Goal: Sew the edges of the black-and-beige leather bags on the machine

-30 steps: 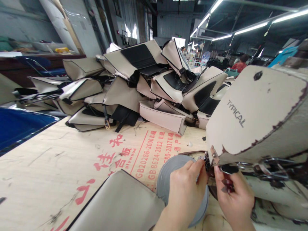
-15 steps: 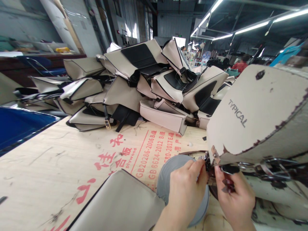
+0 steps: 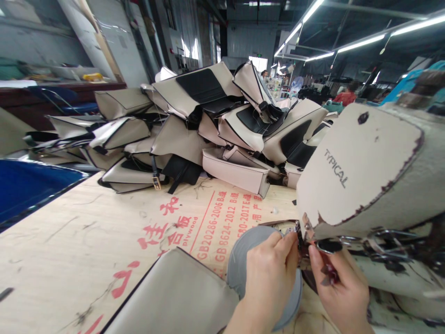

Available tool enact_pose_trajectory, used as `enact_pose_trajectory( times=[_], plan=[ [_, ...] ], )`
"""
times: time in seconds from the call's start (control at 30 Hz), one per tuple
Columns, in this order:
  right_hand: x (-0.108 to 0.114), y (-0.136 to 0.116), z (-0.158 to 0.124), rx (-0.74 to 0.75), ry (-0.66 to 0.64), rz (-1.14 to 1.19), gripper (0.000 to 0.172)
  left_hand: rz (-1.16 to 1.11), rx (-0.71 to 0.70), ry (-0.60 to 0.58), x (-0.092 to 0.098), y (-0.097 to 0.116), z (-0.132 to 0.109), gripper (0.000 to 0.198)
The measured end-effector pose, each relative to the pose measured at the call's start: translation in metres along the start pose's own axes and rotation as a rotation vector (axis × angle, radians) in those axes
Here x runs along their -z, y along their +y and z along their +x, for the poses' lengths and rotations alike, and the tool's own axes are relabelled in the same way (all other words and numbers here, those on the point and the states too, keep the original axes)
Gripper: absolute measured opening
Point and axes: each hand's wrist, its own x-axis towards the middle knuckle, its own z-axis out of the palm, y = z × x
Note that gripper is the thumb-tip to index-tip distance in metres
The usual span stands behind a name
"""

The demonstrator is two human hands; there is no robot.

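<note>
At the needle end of a beige sewing machine marked TYPICAL, both my hands work close together. My left hand has thumb and fingers pinched beside the metal needle parts; anything between its fingertips is too small to make out. My right hand is closed under the machine head, with a small dark reddish piece partly showing in it; its kind is unclear. Behind and below my left hand is a round grey disc. A beige bag panel with a dark edge lies left of my left wrist.
A big pile of beige and black bags fills the back of the plywood table, which has red print and loose threads. Blue sheeting lies at the left. A person in red is in the far background.
The view has shifted slightly, so the machine head sits a little lower and further left. Both hands stay at the needle area, their grip almost the same.
</note>
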Motion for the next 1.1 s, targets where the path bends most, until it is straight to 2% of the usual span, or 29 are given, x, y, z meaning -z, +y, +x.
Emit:
enact_pose_trajectory(
  times=[0.1, 0.3, 0.47, 0.67, 0.8, 0.97, 1.03, 1.1],
  plan=[
    [0.001, 0.002, 0.002, 0.038, 0.03, -0.066, 0.025, 0.039, 0.006, -0.01, 0.0, 0.0, 0.0, 0.02],
    [-0.001, 0.007, 0.0, 0.077, -0.047, -0.152, 0.018, 0.105, -0.003, -0.044, 0.002, 0.002, 0.002, 0.022],
    [-0.002, 0.005, 0.002, 0.097, -0.081, -0.243, 0.019, 0.173, -0.006, -0.066, 0.006, 0.003, 0.003, 0.021],
    [-0.001, -0.003, 0.004, 0.034, -0.112, -0.239, 0.016, 0.185, 0.009, -0.074, 0.006, 0.001, 0.001, 0.025],
    [-0.003, -0.008, 0.005, 0.023, -0.132, -0.288, 0.022, 0.174, 0.01, -0.077, 0.004, 0.001, 0.003, 0.026],
    [-0.002, -0.007, 0.004, -0.091, -0.135, -0.134, 0.028, 0.127, 0.004, -0.094, 0.015, 0.001, 0.008, 0.024],
    [0.006, -0.002, -0.001, -0.186, -0.103, -0.046, 0.025, 0.101, -0.017, -0.024, 0.023, -0.001, 0.003, 0.026],
    [0.021, -0.001, -0.011, -0.252, -0.127, 0.076, 0.022, 0.078, -0.04, 0.07, 0.029, -0.003, -0.01, 0.03]
  ],
)
